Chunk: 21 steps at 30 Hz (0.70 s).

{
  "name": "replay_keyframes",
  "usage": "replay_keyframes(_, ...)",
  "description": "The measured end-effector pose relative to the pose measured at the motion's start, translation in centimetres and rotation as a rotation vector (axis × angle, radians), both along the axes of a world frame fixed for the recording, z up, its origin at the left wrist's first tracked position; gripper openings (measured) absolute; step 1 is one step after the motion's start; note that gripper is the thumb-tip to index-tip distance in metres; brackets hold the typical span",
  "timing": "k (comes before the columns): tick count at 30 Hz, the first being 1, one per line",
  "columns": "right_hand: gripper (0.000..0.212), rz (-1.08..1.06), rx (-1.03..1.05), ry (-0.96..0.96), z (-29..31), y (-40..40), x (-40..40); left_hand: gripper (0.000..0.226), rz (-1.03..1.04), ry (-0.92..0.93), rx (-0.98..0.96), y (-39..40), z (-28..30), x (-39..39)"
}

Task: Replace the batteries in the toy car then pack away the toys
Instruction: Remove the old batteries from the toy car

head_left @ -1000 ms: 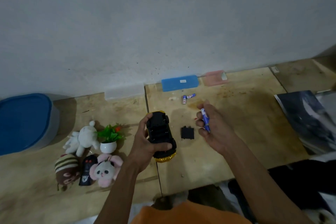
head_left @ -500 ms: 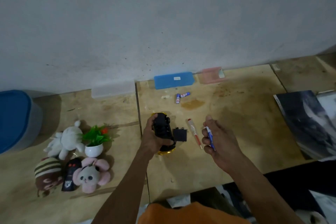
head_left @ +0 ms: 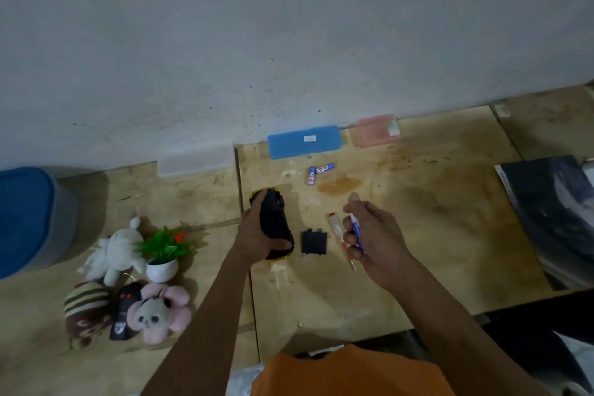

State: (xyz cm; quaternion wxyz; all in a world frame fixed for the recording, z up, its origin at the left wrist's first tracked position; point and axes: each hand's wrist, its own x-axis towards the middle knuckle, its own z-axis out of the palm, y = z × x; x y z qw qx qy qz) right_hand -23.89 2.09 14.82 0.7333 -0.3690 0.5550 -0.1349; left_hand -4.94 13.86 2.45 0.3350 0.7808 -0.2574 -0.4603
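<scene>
Both forearms reach forward: the left hand (head_left: 257, 236) curls in a grip, the right hand (head_left: 374, 243) pinches with bent fingers, thumb extended far.

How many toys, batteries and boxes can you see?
Plush toys: 3 (white, striped, pink)
Toy car: 1, held by the left hand
Remote: 1
Batteries: 3 (two on the table, one in the right hand)
Boxes by the wall: 3 (blue, pink, clear)
Total: 11
</scene>
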Motion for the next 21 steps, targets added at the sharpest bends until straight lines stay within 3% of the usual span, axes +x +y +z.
replay_keyframes(4,0.027,-0.036,0.021,-0.041,-0.3,0.6,0.5,0.146,-0.019,-0.045,0.008,1.1,-1.7,0.8)
replay_keyframes(8,0.028,-0.086,0.017,-0.037,-0.3,1.4,0.3,0.132,-0.059,-0.117,0.028,1.3,-0.2,0.6)
replay_keyframes(14,0.028,-0.205,0.000,-0.020,0.3,0.9,-1.6,0.139,-0.079,-0.227,-0.016,2.3,-0.2,0.9)
replay_keyframes(16,0.030,-0.231,-0.019,-0.009,0.2,-0.4,-2.5,0.129,-0.031,-0.362,0.010,1.5,1.5,-0.6)
replay_keyframes(18,0.033,-0.240,-0.040,0.002,-0.2,-2.5,-3.5,0.108,-0.018,-0.552,-0.087,-0.2,2.5,-2.0)
replay_keyframes(21,0.037,-0.194,-0.110,0.020,-1.4,-6.3,-4.7,0.077,-0.013,-0.613,-0.207,-4.7,3.1,-4.7)
